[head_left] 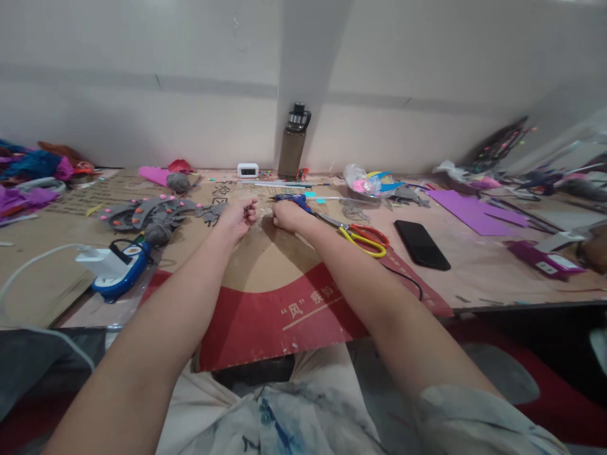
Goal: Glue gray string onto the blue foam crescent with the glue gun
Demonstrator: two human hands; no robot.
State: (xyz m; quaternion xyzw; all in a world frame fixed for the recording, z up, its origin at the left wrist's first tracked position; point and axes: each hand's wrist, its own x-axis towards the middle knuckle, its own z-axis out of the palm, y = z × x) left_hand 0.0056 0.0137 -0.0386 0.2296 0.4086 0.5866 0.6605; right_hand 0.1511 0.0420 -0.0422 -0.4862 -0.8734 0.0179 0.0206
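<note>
My left hand (239, 218) is closed with its fingers curled over the cardboard (265, 272); what it pinches, if anything, is too small to make out. A grey cut-out piece (208, 213) lies just left of it. Facing it across a small gap, my right hand (288, 217) is also closed, its fingertips turned down and hidden. Right behind that hand rests a blue glue gun (300, 201). Scissors (365, 240) with red and yellow handles lie beside my right forearm. To the left are a grey piece dotted with pink and orange beads (142, 213) and grey yarn (160, 232).
A blue power strip (121, 275) with a white plug stands front left. On the right lie a black phone (421, 244) and purple sheets (474, 212). Toward the wall are a bottle (292, 148), a small clock (248, 170) and a bowl of scraps (365, 184).
</note>
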